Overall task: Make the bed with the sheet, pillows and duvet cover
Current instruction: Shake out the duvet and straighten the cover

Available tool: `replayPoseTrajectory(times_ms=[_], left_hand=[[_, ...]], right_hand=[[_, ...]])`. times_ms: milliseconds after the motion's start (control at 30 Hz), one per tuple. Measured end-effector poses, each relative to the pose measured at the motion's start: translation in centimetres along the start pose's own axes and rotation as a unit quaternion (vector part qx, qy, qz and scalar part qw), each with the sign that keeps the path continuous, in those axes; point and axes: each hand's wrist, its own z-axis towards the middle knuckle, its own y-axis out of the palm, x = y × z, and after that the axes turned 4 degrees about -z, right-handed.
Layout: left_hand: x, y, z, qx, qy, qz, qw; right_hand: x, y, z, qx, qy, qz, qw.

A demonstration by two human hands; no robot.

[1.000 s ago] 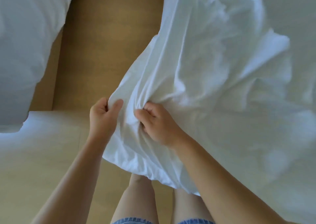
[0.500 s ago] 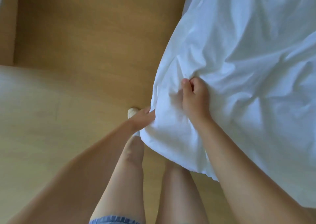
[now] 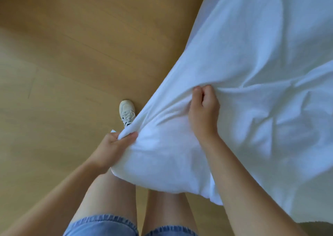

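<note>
A large white sheet (image 3: 261, 73) fills the right side of the view, wrinkled and stretched toward me. My left hand (image 3: 115, 147) grips its lower-left corner, bunched in my fist, just above my knees. My right hand (image 3: 203, 113) pinches a fold of the same sheet farther up and to the right, fingers curled into the cloth. The fabric between both hands is pulled taut. No pillows or duvet cover are in view.
Light wooden floor (image 3: 72, 64) covers the left half. My left foot in a white sneaker (image 3: 127, 112) stands at the sheet's edge. My bare legs and denim shorts (image 3: 100, 225) are at the bottom.
The view has swung left and down, and the pillow at the left is out of sight. My hands have spread apart along the sheet, the left one moving down to the corner.
</note>
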Motion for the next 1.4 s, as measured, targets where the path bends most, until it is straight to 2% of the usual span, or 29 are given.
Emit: replayPoseTrajectory(times_ms=[67, 133, 233, 300, 400, 467, 533, 600, 667, 767, 833, 933, 1067, 1200, 1300, 1367, 1400], left_hand=[[-0.4, -0.6, 2.7, 0.089, -0.033, 0.023, 0.995], [-0.3, 0.7, 6.0, 0.141, -0.031, 0.162, 0.976], [1.6, 3.6, 9.4, 0.143, -0.008, 0.322, 0.936], [3.9, 5.3, 9.8, 0.132, 0.084, 0.361, 0.919], [7.9, 7.9, 8.4, 0.125, 0.238, 0.275, 0.923], [9.8, 9.6, 6.7, 0.077, 0.281, 0.268, 0.918], [10.8, 11.0, 5.2, 0.022, 0.278, 0.296, 0.914], [11.5, 11.8, 3.9, 0.005, 0.276, 0.308, 0.911], [11.9, 11.9, 3.0, 0.015, 0.289, 0.297, 0.91], [12.1, 11.4, 2.0, 0.028, 0.296, 0.255, 0.92], [11.9, 11.2, 2.0, 0.059, 0.279, 0.292, 0.913], [12.3, 11.1, 3.1, 0.108, 0.199, 0.365, 0.903], [12.9, 11.7, 4.2, 0.012, 0.107, 0.354, 0.929], [13.0, 11.4, 4.2, -0.033, 0.092, 0.399, 0.912], [12.4, 11.1, 4.1, -0.032, 0.064, 0.474, 0.877], [12.1, 11.1, 3.6, -0.006, 0.084, 0.507, 0.858], [12.3, 10.8, 2.7, 0.004, 0.108, 0.493, 0.863]], right_hand=[[0.5, 0.9, -1.2, -0.052, 0.017, -0.034, 0.998], [1.2, 1.5, -2.0, -0.061, 0.052, -0.039, 0.996], [2.3, 1.2, -3.2, -0.041, 0.083, -0.031, 0.995], [2.7, 0.5, -3.4, -0.028, 0.078, -0.011, 0.996], [2.3, -0.9, -3.1, -0.025, 0.043, 0.024, 0.998], [1.8, -1.9, -2.9, -0.032, 0.01, 0.038, 0.999], [1.2, -2.8, -2.8, -0.041, -0.014, 0.045, 0.998], [0.4, -3.8, -2.8, -0.053, -0.02, 0.056, 0.997], [-0.9, -4.7, -3.3, -0.058, -0.044, 0.072, 0.995], [-3.1, -7.2, -4.5, -0.032, -0.143, 0.101, 0.984], [-3.3, -9.0, -4.9, -0.002, -0.175, 0.114, 0.978], [-1.8, -10.6, -5.1, 0.042, -0.09, 0.135, 0.986], [0.5, -11.3, -5.9, 0.058, 0.028, 0.187, 0.98], [2.4, -10.6, -5.6, 0.112, 0.109, 0.219, 0.963], [3.2, -9.2, -5.0, 0.152, 0.152, 0.198, 0.956], [3.6, -8.1, -4.8, 0.126, 0.156, 0.172, 0.964], [3.7, -7.4, -4.8, 0.095, 0.147, 0.151, 0.973]])
